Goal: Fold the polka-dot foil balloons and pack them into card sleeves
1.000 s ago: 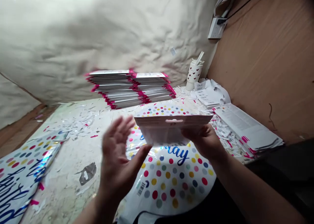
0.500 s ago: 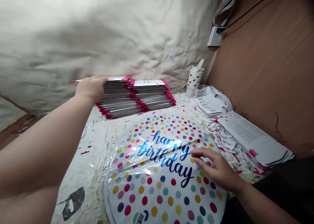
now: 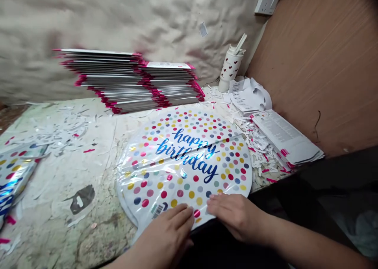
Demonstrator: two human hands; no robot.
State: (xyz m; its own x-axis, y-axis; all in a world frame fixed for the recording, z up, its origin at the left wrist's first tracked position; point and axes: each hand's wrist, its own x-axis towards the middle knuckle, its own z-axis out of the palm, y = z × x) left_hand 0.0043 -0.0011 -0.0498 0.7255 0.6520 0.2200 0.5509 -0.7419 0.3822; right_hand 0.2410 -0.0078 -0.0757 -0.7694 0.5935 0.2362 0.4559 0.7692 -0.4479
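Observation:
A flat round foil balloon (image 3: 189,184) lies on the worktable, white with coloured dots and blue "happy birthday" lettering. Its doubled edge at the left suggests more than one layer. My left hand (image 3: 174,225) is closed at the near edge, by the barcode, fingers pressed together on the foil. To its right, my right hand (image 3: 236,214) has its fingers together over the same near edge. Both thumbs are hidden, so the depth of each grip cannot be seen. Another dotted foil balloon (image 3: 17,170), partly out of frame, lies at far left.
Stacked flat packs with pink edges (image 3: 141,84) stand against the covered wall. A heart-patterned tumbler (image 3: 230,69), label sheets (image 3: 248,96) and printed cards (image 3: 286,137) line the right side. Paper scraps (image 3: 59,129) litter the worktable (image 3: 100,170), whose front edge is near my hands.
My left hand has left the stack of packs and come down to the balloon's near edge. My right hand has slid nearer along the balloon. The view has tilted down.

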